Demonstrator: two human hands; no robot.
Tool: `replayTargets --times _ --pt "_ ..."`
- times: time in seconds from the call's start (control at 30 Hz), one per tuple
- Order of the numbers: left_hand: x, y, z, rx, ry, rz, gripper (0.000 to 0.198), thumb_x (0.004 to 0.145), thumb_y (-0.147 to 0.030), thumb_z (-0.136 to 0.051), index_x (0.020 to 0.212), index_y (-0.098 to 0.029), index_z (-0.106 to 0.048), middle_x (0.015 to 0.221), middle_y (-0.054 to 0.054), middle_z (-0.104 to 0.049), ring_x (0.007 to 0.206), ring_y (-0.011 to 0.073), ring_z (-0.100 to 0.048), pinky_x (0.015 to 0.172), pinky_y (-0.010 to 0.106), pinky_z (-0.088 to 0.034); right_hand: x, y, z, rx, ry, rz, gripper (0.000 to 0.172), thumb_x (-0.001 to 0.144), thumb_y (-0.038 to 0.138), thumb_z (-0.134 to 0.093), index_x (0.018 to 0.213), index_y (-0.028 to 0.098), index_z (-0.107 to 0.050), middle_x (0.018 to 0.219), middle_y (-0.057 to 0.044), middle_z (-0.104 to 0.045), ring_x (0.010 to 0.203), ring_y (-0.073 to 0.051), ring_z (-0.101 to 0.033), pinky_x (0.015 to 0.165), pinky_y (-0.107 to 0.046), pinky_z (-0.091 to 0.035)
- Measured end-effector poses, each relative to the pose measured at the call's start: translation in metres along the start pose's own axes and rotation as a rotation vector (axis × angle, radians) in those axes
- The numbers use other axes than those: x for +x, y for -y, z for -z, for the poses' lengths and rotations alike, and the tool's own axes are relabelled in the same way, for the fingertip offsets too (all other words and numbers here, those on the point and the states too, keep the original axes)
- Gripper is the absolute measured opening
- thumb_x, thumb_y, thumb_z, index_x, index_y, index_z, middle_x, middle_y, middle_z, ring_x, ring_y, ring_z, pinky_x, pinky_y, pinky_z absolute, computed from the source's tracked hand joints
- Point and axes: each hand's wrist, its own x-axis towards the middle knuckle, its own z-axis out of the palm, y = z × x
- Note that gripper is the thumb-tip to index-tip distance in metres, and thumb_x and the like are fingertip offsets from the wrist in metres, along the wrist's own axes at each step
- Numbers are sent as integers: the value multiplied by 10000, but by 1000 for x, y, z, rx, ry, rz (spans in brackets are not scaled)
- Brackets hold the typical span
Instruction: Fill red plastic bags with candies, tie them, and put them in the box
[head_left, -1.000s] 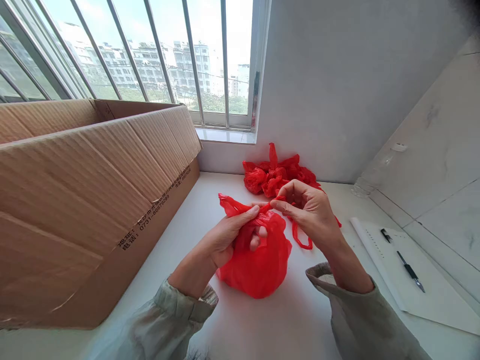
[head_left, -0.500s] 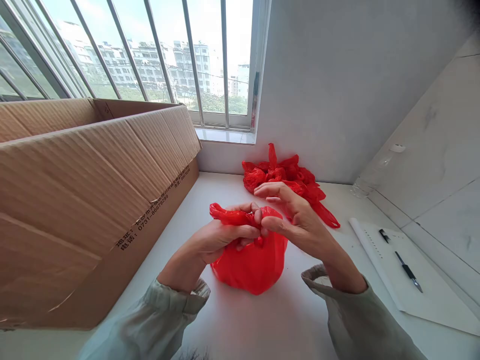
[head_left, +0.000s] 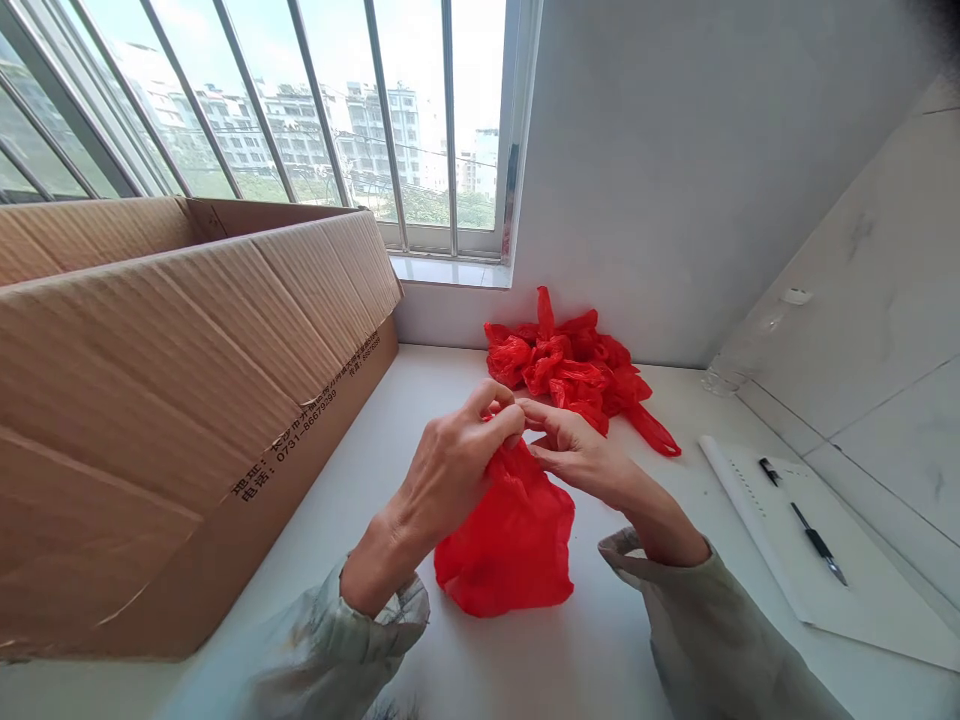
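Pinches gathered top of red bag [head_left: 510, 545] w/ L hand [head_left: 450, 470] & R hand [head_left: 574, 455], fingertips pressed together, loose ear that stuck out twd cardboard box [head_left: 187, 380] now drawn in, bag resting on tabletop [head_left: 525, 660] just R of box.

red bag [head_left: 510, 545] neck: hidden between left hand [head_left: 450, 465] and right hand [head_left: 574, 452] | cardboard box [head_left: 150, 400]: cut by left edge

Beyond your left hand [head_left: 450, 470], a barred window [head_left: 337, 120] lets in daylight; grey wall [head_left: 675, 180] farther right, white counter [head_left: 525, 660] beneath.
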Motion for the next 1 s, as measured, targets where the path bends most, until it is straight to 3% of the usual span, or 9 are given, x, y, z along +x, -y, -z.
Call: replayTargets --times 0.07,0.17,0.23,0.3,0.43,0.57,0.8,1.0 --pt "1 0 4 -65 49 6 264 724 59 -336 765 -201 -359 990 -1 -454 621 77 -381 553 226 -306 0 0 1 -141 -53 56 182 861 149 -485 939 196 -642 772 32 -573 568 -74 -418 515 -207 -322" --pt "4 0 13 -218 220 18 295 689 55 -397 821 -208 -398 1027 8 -435 715 96 -428 624 224 -368 0 -1 5 -441 -173 151 210 884 118 -459 758 177 -617 736 20 -561 644 -93 -462 590 -223 -337" --pt "5 0 17 -345 342 77 223 781 -10 -437 871 -214 -432 1063 14 -434 808 113 -455 703 231 -403 -1 -3 7 -629 -184 150 247 931 154 -423 773 176 -612 778 3 -572 672 -103 -481 615 -233 -341" --pt "5 1 19 -477 378 183 86 932 -175 -398 892 -218 -461 1077 18 -445 864 126 -465 775 252 -417 -1 -4 9 -769 -176 123 261 965 202 -392 838 184 -619 795 -6 -573 662 -109 -475 605 -238 -334" --pt "8 5 23 -659 366 279 395 1015 -425 -216 828 -207 -487 1060 47 -483 1004 174 -464 918 314 -388 -2 -4 16 -851 -187 136 307 992 260 -354 896 204 -641 823 -19 -597 709 -130 -500 637 -246 -358" --pt "8 20 30 -628 436 304 447 995 -498 -237 696 -201 -386 994 61 -485 1106 227 -410 999 366 -348 -5 -18 41 -816 -195 134 324 990 347 -386 872 224 -661 887 -27 -652 810 -158 -549 696 -266 -393" --pt "-3 48 35 -432 572 499 388 975 -480 -278 751 -204 -432 1119 57 -458 965 197 -459 893 345 -412 -18 -82 102 -979 -331 -98 266 934 305 -445 919 266 -708 1010 -14 -710 939 -212 -599 744 -320 -412" --pt "-8 63 38 -305 628 493 335 961 -443 -288 776 -215 -449 926 13 -482 772 159 -442 735 281 -416 -20 -91 109 -1034 -319 -161 296 944 332 -411 953 285 -703 1067 -2 -700 968 -214 -589 723 -319 -414"
